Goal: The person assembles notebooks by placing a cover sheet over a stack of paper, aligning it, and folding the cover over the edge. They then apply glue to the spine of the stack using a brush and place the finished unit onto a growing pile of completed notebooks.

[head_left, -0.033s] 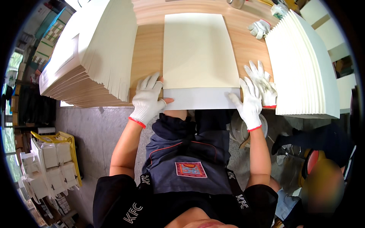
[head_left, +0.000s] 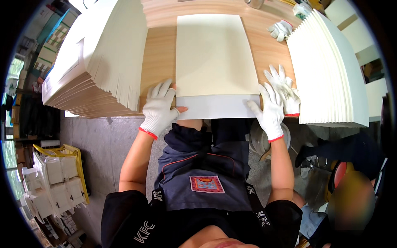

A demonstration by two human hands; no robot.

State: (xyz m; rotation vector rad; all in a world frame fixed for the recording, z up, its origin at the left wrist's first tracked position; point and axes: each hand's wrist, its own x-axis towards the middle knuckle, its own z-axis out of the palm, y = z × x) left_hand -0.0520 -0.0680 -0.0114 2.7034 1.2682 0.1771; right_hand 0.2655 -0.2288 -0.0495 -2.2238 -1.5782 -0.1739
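A cream sheet lies flat on the wooden table in front of me, with a pale grey-white strip along its near end. My left hand, in a white knit glove with a red cuff, rests at the strip's left edge. Its fingers are stretched out, and the bare thumb tip touches the strip. At the right edge lies my right hand, gloved alike, fingers spread and thumb on the strip. Neither hand grips anything. Just right of it is a loose white glove, partly covered by my fingers.
A tall stack of cream sheets stands on the left of the table. Another stack is on the right, near a second loose glove. A bucket stands below the table. A person sits at the lower right.
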